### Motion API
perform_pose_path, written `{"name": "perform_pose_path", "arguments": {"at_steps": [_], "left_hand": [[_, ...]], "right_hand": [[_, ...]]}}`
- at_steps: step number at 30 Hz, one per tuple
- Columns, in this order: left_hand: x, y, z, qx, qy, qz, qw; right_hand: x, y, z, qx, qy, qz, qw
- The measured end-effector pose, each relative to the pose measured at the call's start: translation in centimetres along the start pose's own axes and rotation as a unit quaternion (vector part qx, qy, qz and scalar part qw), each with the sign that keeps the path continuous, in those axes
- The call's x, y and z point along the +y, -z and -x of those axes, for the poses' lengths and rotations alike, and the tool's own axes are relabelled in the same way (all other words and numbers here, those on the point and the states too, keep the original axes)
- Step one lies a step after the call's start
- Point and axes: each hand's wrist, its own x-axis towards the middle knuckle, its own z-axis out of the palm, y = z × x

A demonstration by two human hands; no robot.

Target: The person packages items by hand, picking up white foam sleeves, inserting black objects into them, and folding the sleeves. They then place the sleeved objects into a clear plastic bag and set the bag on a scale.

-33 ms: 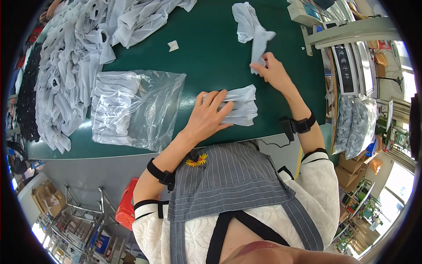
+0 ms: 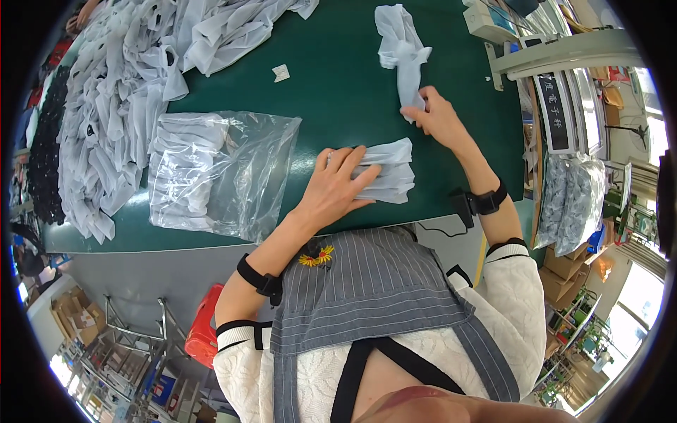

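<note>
My left hand [image 2: 338,183] lies over the left end of a small stack of folded white, thin fabric pieces [image 2: 391,169] near the table's front edge. Its fingers curve over the top, and the thumb is at the near side, so it holds the stack. Farther right, my right hand [image 2: 438,120] pinches the near end of a long white fabric piece [image 2: 405,63] between thumb and fingers. That piece stretches away across the table, crumpled at its middle. Left of my left hand lies a clear plastic bag [image 2: 264,169] partly filled with folded white pieces [image 2: 183,173].
A large heap of loose white fabric pieces [image 2: 116,120] covers the table's left side, beside black fabric [image 2: 44,155]. A small paper scrap [image 2: 281,72] lies on the green table [image 2: 331,77]. A pale metal arm [image 2: 564,53] and filled clear bags [image 2: 568,197] stand at the right.
The long white piece has shifted slightly, its crumpled middle moving left and its near end lower. My right hand moved down a little with it. My left hand stays on the stack.
</note>
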Motion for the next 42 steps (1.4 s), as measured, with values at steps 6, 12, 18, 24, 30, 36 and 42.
{"name": "perform_pose_path", "arguments": {"at_steps": [6,12,18,24,30,36,42], "left_hand": [[0.8,0.4,0.5,-0.007,0.043,0.028,0.999],[1.0,1.9,-0.5,0.015,0.059,-0.053,0.997],[-0.5,0.8,-0.4,0.007,0.058,0.013,0.998],[-0.4,0.0,0.0,0.048,0.088,0.049,0.994],[1.5,7.4,6.2,0.173,0.149,-0.108,0.968],[2.0,4.9,11.8,0.226,0.323,-0.224,0.891],[0.7,5.7,15.3,0.212,0.334,-0.16,0.904]], "right_hand": [[-0.2,-3.2,2.8,0.011,0.216,0.139,0.966],[1.1,-2.8,3.0,0.023,0.497,0.253,0.83],[0.1,-1.7,4.3,-0.066,0.363,0.145,0.918],[-2.6,-5.0,6.1,-0.091,0.467,0.226,0.85],[-0.4,-6.6,7.1,-0.04,0.458,0.253,0.851],[-1.7,-8.0,6.1,-0.007,0.46,0.204,0.864],[-7.0,-10.4,7.8,-0.091,0.513,0.173,0.836]]}}
